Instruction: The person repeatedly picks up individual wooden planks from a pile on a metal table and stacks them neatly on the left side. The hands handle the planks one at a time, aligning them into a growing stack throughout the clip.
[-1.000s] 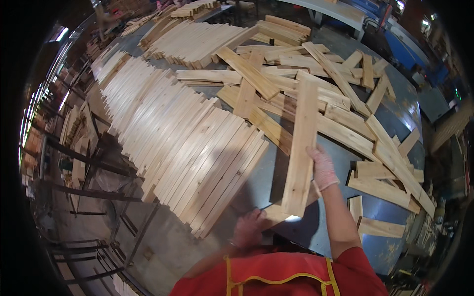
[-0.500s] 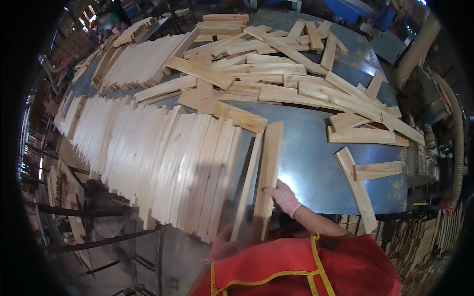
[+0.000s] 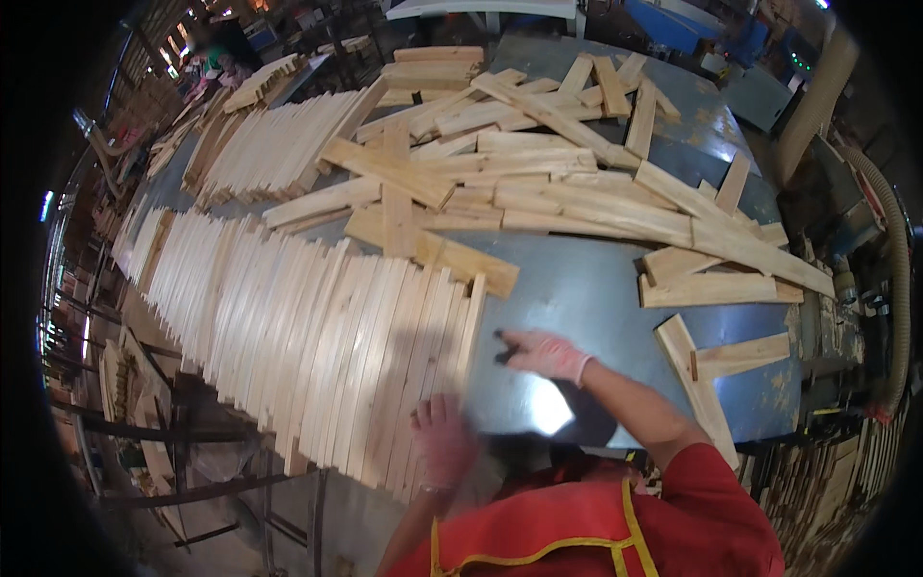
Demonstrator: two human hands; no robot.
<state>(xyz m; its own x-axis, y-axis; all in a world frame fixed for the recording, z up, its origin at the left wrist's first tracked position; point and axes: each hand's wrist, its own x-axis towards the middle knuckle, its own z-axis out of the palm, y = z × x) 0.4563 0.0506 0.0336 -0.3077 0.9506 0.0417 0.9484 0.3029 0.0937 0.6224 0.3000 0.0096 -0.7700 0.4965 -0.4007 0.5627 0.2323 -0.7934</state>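
Note:
A long row of pale wooden boards (image 3: 298, 332) stands on edge, packed side by side, on the left of the metal table (image 3: 567, 288). My left hand (image 3: 444, 444), in a pinkish glove, rests at the near right end of this row, its fingers laid against the boards and holding none. Over the bare metal just right of the row is my right hand (image 3: 546, 354), gloved alike, its fingers stretched leftward with nothing between them. The fingertips look dark. The last board (image 3: 472, 332) at the row's right end stands slightly taller at its far end.
Loose boards (image 3: 548, 163) lie heaped across the far half of the table. Another packed row (image 3: 279, 144) stands at the far left. Two crossed boards (image 3: 697, 370) lie at the right edge. A ribbed hose (image 3: 889, 269) hangs at the far right; stacked timber (image 3: 817, 471) sits below it.
The two boards that stood apart in my hands have joined the right end of the row. My right hand has let go and is lifted slightly; my left hand has come up onto the boards.

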